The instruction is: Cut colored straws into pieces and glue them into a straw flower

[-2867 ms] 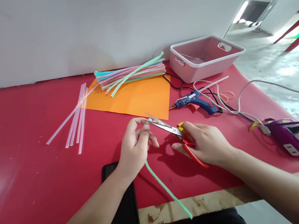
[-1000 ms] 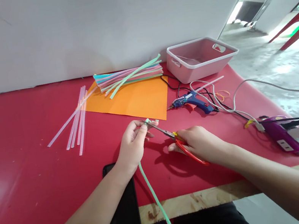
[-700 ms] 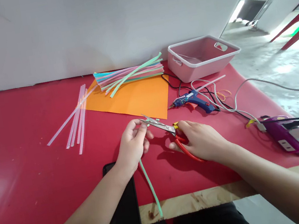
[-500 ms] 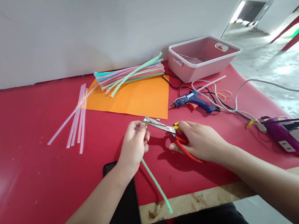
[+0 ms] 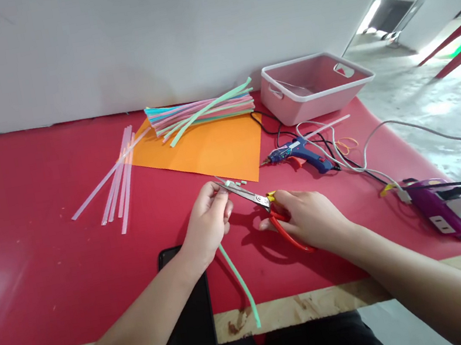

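Red-covered wooden table [image 5: 76, 283] below; left hand [image 5: 207, 221] pinching a fuzzy light-green stem [image 5: 240, 279], right hand [image 5: 312, 214] grasping red-handled metal scissors [image 5: 259, 198], their blades just beside the left hand's pinch.

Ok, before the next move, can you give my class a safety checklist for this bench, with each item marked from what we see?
1. Scissors gripped by the handles: ok, in the right hand.
2. Green pipe cleaner held: ok, in the left hand, its long end running down toward the wooden table edge.
3. Left hand well clear of the blades: not ok, it is right by their tips.
4. Pipe cleaner between the blades: cannot tell, too small to see.
5. Glue gun apart from both hands: ok.
6. Glue gun cool: cannot tell.
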{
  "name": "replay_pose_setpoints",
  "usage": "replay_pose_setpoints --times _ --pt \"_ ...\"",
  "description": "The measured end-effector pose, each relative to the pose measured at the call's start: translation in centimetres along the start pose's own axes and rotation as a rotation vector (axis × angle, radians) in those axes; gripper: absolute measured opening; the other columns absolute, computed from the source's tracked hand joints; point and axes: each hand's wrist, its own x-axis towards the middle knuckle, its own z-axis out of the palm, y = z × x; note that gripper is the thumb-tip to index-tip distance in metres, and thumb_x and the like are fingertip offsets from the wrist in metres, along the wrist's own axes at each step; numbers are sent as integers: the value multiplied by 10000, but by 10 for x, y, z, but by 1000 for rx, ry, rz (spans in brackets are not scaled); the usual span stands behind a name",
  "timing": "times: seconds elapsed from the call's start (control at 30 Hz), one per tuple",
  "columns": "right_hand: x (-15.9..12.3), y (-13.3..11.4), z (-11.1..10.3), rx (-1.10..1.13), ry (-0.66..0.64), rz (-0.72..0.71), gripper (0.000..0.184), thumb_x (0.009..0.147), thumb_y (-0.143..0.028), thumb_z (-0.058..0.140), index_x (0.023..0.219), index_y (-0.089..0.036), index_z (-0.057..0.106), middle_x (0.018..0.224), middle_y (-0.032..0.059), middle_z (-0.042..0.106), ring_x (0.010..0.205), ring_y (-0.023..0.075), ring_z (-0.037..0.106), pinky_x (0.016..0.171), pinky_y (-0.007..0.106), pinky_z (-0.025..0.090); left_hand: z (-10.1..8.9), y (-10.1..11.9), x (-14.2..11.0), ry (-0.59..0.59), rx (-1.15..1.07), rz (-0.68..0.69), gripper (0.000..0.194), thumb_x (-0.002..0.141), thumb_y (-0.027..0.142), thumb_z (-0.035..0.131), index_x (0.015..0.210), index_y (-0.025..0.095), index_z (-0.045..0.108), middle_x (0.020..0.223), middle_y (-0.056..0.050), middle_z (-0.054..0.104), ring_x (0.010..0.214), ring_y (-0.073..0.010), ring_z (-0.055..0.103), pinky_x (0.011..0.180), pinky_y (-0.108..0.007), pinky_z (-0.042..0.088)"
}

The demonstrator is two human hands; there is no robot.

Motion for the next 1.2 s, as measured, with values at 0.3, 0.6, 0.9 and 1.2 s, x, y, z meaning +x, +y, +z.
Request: replay_pose_setpoints --times 0.3,0.6,0.9,1.2 --pt "1 3 4 -19 7 -20 505 873 -692 380 809 -208 505 724 36 642 609 194 592 521 260 241 1 2 -1 20 4 20 167 940 259 443 780 211 458 577 67 403 416 -34 251 392 -166 180" --pt "-2 3 0 -24 -37 -16 540 879 -705 351 811 -205 543 653 42 637 570 196 587 515 266 240 0 -1 -1 28 44 50 182 926 252 463 752 199 459 589 59 445 417 -35 292 392 -170 197" --pt "-2 5 -6 -4 -85 -32 547 890 -699 330 722 -208 501 611 40 614 573 189 582 522 265 258 0 -2 0 24 51 33 155 922 265 469 781 200 480 587 61 431 429 -40 286 394 -162 202" --pt "-3 4 -7 -26 -95 -1 499 872 -688 397 827 -204 507 697 47 640 607 199 590 511 262 252 -3 -3 1 -11 12 1 150 920 343 500 828 226 484 577 74 424 394 -33 224 384 -155 165"
